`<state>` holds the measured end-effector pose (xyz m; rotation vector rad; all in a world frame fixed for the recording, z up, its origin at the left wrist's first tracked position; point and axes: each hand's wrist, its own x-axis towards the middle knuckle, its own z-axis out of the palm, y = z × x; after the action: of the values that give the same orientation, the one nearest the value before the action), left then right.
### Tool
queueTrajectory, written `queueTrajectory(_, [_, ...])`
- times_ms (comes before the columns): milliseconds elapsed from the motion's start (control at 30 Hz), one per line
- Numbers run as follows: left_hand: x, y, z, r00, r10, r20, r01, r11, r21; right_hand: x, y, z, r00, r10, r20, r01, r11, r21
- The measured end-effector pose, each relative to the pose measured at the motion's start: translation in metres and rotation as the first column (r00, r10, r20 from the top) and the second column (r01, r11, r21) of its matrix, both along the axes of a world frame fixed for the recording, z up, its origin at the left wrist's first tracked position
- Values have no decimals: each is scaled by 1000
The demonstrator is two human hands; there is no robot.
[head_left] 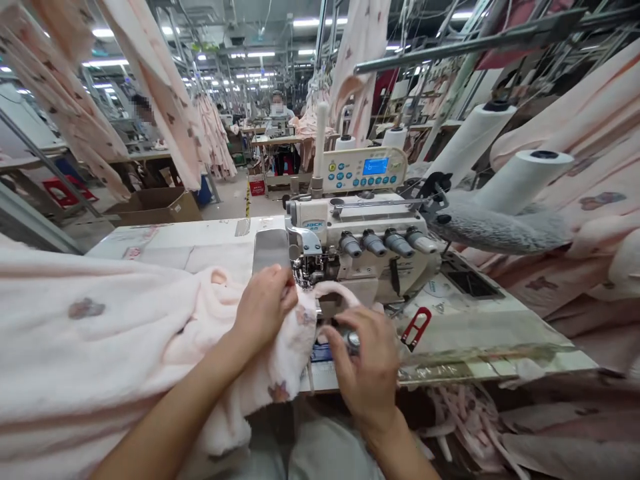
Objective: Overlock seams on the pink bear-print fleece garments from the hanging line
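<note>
From the head camera, the person's left hand sits on a pale pink fleece garment, its fingers pressed together and bent over the cloth, with the fingertips just beside the presser foot of an overlock sewing machine. The thumb side is turned away, so the grip shows only as a bunch of fleece gathered under the palm. The right hand is nearer the camera and just right of the needle area. Its fingers are curled down, close together, above a raised fold of the fleece. A small shiny metal object shows at the fingers, but what it is and whether they pinch it cannot be told.

The garment's long axis runs from the lower left of the view toward the upper right, and its bulk spreads across the white sewing table. Its narrow edge leads between the two hands to the presser foot, and a curved fold arches up in front of the machine. Brown patches dot the fleece.

Right of the machine lie red-handled snips, and two white thread cones stand beyond them. Farther off, a masked co-worker sits at another machine among hanging pink garments.
</note>
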<state>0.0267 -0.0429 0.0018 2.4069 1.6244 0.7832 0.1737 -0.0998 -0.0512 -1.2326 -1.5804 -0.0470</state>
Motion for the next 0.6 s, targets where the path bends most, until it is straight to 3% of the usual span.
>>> queueTrajectory(33, [0,0,1,1000,-5,-2,5,1000,-3,-2,-3,-7,990,116,-74,-126,982,-140])
queueTrajectory(100, [0,-1,2,1000,-2,-10,2,1000,-8,-8,-4,-16,903,296,-310,-403,833,-378])
queueTrajectory(167, [1,-1,2,1000,9,-14,-10,1000,-15,-13,-1,-19,781,295,-550,-562,716,-414])
queueTrajectory(233, [1,-1,2,1000,19,-15,-19,1000,-17,-15,3,-17,690,226,-687,-602,706,-373])
queueTrajectory(300, [1,-1,0,1000,25,-19,-25,1000,-7,-14,5,-13,648,190,-738,-606,714,-349])
queueTrajectory(600, [0,8,2,999,33,-9,-33,999,-1,-13,11,-11,577,95,-811,-615,705,-354])
